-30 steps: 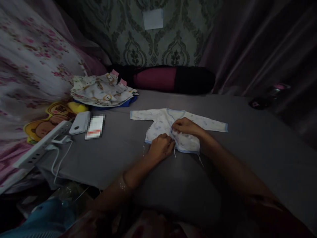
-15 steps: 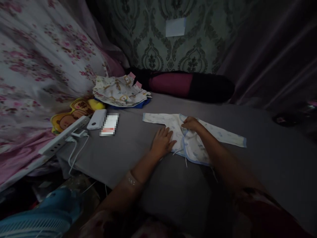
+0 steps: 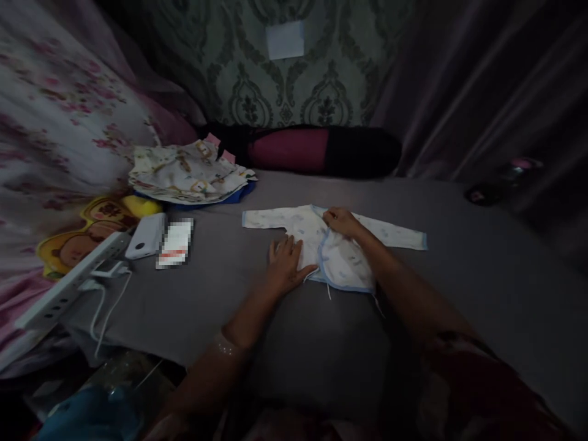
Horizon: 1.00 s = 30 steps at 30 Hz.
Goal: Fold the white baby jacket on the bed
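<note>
A white baby wrap shirt (image 3: 303, 229) with blue trim and a faint print lies spread out, both sleeves stretched to the sides. Thin tie strings hang from its lower edge. My left hand (image 3: 287, 263) rests on the shirt's left side, fingers apart and flat. With curled fingers, my right hand (image 3: 342, 222) pinches the front edge of the shirt near the neckline. My right forearm passes over part of the shirt's right side and hides it.
A grey-covered surface (image 3: 206, 306) bears everything. To the left are a phone (image 3: 175, 244), a white power bank (image 3: 147, 236), a power strip (image 3: 73, 282) with cables, and a pile of printed cloth (image 3: 188, 171). A maroon and black roll (image 3: 289, 150) lies along the wall.
The view has swung to the right, so the scene sits farther left. My left hand stays flat on the shirt, and my right hand still pinches its front edge, fingers more curled.
</note>
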Each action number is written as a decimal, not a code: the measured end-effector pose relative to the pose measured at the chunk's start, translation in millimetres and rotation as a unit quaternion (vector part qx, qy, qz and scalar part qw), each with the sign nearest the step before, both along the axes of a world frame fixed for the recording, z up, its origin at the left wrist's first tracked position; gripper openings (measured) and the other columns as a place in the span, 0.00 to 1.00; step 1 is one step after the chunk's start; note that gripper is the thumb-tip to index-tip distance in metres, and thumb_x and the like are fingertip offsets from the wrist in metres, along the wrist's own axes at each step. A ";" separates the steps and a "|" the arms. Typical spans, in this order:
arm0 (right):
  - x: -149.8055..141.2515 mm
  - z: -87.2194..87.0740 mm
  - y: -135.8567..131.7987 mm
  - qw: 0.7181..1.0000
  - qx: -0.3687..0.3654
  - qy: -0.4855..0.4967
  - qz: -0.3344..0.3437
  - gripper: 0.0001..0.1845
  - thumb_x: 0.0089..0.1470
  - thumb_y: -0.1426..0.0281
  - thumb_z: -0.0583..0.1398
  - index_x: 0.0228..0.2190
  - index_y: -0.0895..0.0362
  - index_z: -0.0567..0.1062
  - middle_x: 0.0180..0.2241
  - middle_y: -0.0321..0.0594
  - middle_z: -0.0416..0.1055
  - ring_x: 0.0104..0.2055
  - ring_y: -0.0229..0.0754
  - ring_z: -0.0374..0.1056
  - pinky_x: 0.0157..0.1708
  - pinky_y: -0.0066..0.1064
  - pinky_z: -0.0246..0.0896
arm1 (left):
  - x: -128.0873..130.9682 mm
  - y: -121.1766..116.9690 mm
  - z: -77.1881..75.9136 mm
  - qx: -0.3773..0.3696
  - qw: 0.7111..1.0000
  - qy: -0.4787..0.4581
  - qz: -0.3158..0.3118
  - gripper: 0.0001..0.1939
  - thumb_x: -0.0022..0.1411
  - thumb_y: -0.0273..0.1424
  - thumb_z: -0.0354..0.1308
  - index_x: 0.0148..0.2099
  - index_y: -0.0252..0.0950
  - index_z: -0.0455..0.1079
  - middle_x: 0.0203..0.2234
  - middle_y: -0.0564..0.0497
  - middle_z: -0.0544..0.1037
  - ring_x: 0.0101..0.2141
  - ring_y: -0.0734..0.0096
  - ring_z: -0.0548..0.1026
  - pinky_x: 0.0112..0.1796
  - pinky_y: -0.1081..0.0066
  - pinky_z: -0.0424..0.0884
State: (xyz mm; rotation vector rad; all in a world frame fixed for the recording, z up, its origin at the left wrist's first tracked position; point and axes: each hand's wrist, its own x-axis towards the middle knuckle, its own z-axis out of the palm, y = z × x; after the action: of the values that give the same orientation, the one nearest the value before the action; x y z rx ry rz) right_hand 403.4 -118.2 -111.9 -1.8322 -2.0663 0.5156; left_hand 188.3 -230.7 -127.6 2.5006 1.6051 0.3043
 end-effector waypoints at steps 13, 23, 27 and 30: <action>26.7 5.4 -22.4 0.992 0.007 -0.085 0.094 0.11 0.58 0.74 0.56 0.42 0.56 0.76 0.47 0.45 0.70 0.48 0.43 0.69 0.48 0.30 0.60 | 16.5 -4.1 2.3 0.070 0.976 -0.071 -0.196 0.16 0.68 0.28 0.51 0.52 0.45 0.74 0.44 0.46 0.73 0.45 0.62 0.67 0.46 0.60 0.59; -6.9 -3.4 -43.5 0.983 0.092 -0.154 -0.028 0.17 0.62 0.77 0.47 0.48 0.59 0.69 0.50 0.52 0.65 0.51 0.50 0.65 0.47 0.37 0.61 | 10.3 -4.9 4.1 0.058 0.975 -0.095 -0.191 0.16 0.60 0.24 0.54 0.48 0.40 0.76 0.40 0.47 0.76 0.43 0.62 0.70 0.47 0.58 0.60; -11.6 -10.1 -56.6 0.987 0.092 -0.134 -0.014 0.21 0.59 0.80 0.48 0.52 0.64 0.68 0.51 0.54 0.66 0.54 0.51 0.61 0.54 0.39 0.58 | 16.5 -13.1 12.8 0.048 0.983 -0.116 -0.135 0.13 0.59 0.27 0.54 0.42 0.39 0.78 0.43 0.46 0.74 0.47 0.58 0.69 0.49 0.57 0.63; -15.1 -13.4 -84.5 0.990 0.085 -0.105 0.034 0.25 0.57 0.80 0.49 0.56 0.68 0.64 0.57 0.58 0.62 0.59 0.50 0.58 0.59 0.41 0.54 | 26.3 -15.8 20.8 0.052 0.987 -0.118 -0.098 0.14 0.63 0.28 0.50 0.45 0.38 0.76 0.49 0.45 0.73 0.51 0.57 0.68 0.51 0.56 0.64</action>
State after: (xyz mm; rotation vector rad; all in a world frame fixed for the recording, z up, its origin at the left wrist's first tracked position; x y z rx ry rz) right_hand 388.3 -202.7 -125.3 -1.7864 -2.2383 0.1615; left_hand 214.6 -246.5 -106.8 2.5578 1.2733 0.6452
